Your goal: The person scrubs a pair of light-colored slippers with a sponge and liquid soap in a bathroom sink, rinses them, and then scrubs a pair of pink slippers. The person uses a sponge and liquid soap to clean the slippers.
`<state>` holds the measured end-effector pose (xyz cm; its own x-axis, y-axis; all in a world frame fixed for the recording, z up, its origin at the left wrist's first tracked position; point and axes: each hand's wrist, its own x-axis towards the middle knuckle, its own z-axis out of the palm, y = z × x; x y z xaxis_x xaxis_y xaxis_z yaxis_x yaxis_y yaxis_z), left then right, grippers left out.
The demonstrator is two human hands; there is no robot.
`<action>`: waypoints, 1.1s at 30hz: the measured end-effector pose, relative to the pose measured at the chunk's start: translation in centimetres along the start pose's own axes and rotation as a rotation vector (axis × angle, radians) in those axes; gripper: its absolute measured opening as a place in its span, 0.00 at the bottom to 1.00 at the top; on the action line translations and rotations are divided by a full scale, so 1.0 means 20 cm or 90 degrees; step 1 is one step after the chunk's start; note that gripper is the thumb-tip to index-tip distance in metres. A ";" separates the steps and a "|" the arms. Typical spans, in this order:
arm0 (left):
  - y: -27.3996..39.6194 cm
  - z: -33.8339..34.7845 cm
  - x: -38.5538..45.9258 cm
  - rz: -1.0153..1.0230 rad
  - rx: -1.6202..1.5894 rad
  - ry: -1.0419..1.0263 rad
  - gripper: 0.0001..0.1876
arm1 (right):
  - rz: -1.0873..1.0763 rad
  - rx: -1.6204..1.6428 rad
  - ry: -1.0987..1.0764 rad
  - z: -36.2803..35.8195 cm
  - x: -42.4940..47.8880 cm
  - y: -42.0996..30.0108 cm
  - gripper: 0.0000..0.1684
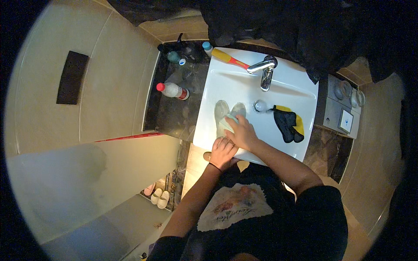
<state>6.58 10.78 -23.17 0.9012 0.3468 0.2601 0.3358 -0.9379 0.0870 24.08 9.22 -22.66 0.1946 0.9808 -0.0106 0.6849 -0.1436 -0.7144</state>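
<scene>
A pair of pale grey socks lies spread on the left side of a white washbasin, toes pointing to the tap. My right hand grips a pale green block that looks like a bar of soap and presses it on the socks. Just in front of it, my left hand bends over their near end at the basin's front rim, with part of the fabric hidden beneath. To the right in the basin lies a crumpled black and yellow cloth item, perhaps socks.
A chrome tap rises at the back, beside a red and yellow brush. The round drain plug sits mid-basin. A red-capped bottle lies on the dark counter at left; a grey box stands at right.
</scene>
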 end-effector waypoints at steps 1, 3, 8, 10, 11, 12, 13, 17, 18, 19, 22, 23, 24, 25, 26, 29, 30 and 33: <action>0.01 -0.02 0.02 -0.010 -0.010 0.005 0.17 | 0.013 -0.018 0.029 0.02 0.06 0.00 0.32; 0.03 -0.06 0.06 -0.025 -0.030 0.014 0.17 | 0.042 -0.055 0.089 0.06 0.25 -0.03 0.33; 0.02 -0.09 0.05 -0.015 0.000 0.006 0.20 | 0.035 -0.043 0.065 -0.06 0.41 0.00 0.34; 0.01 -0.09 0.05 -0.022 -0.006 0.006 0.20 | -0.030 -0.071 0.048 -0.15 0.30 0.00 0.34; 0.01 -0.10 0.05 -0.025 -0.015 0.008 0.20 | -0.031 -0.042 0.008 -0.15 0.22 0.02 0.34; 0.02 -0.10 0.05 -0.029 -0.029 0.009 0.20 | -0.028 -0.015 -0.034 -0.15 0.14 0.03 0.34; 0.02 -0.08 0.03 -0.020 -0.026 0.006 0.20 | -0.023 0.014 -0.074 -0.15 0.06 0.03 0.34; 0.01 -0.04 0.04 -0.011 -0.038 -0.001 0.21 | -0.009 -0.099 0.080 0.07 0.17 0.04 0.33; 0.02 -0.07 0.04 -0.022 -0.043 -0.004 0.22 | 0.006 -0.103 0.094 0.03 0.26 0.00 0.33; 0.02 -0.07 0.04 -0.021 -0.036 -0.006 0.23 | 0.017 -0.096 0.093 0.02 0.32 0.00 0.33; 0.01 -0.09 0.04 -0.023 -0.029 -0.019 0.26 | 0.012 -0.091 0.084 -0.01 0.38 0.00 0.34; 0.02 -0.11 0.04 -0.025 -0.035 -0.028 0.26 | -0.014 -0.100 0.080 -0.04 0.32 -0.01 0.33; 0.02 -0.12 0.04 -0.030 -0.042 -0.036 0.27 | -0.043 -0.111 0.073 -0.08 0.26 -0.02 0.33; 0.01 -0.10 0.03 -0.026 -0.042 -0.039 0.28 | -0.044 -0.088 0.032 -0.10 0.18 -0.02 0.33; 0.00 -0.07 0.00 -0.023 -0.043 -0.042 0.29 | -0.046 -0.067 -0.010 -0.12 0.07 -0.03 0.32; 0.00 -0.04 0.01 -0.018 -0.058 -0.027 0.27 | 0.016 -0.047 -0.045 -0.02 0.01 -0.02 0.32; 0.00 -0.04 0.02 -0.016 -0.066 -0.019 0.26 | 0.029 -0.068 0.006 0.04 0.10 -0.01 0.31; -0.02 -0.03 0.02 0.015 0.009 0.012 0.25 | 0.064 -0.064 0.099 0.03 0.36 -0.05 0.31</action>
<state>6.68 11.23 -22.58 0.9036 0.3243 0.2801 0.3185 -0.9455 0.0672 24.41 16.51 -22.55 0.3660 0.9300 0.0352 0.7217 -0.2598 -0.6416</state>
